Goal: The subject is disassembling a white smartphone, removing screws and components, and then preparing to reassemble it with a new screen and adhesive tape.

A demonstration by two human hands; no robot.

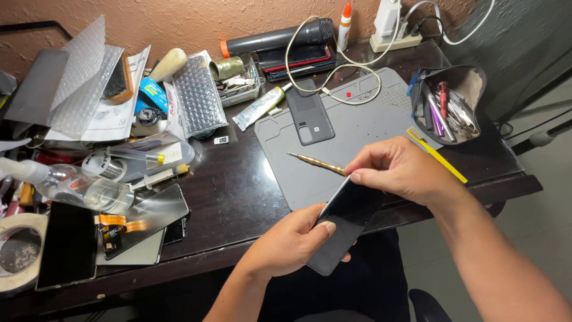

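I hold a black smartphone [342,223] tilted over the table's front edge, its dark glass side up. My left hand [292,244] grips its lower half, thumb across the screen. My right hand [402,170] pinches the phone's upper corner with thumb and fingers. Just behind my right hand a brass-tipped screwdriver [316,162] lies on the grey work mat [357,128]. A grey phone back cover [310,116] rests at the mat's far left.
A tool pouch [447,104] with tweezers and a yellow toothbrush [438,155] sit at the right. Left side holds a clear spray bottle [77,188], loose phone screens [134,229], tape roll [18,250], bubble wrap, glue tubes. Cable and power strip at back.
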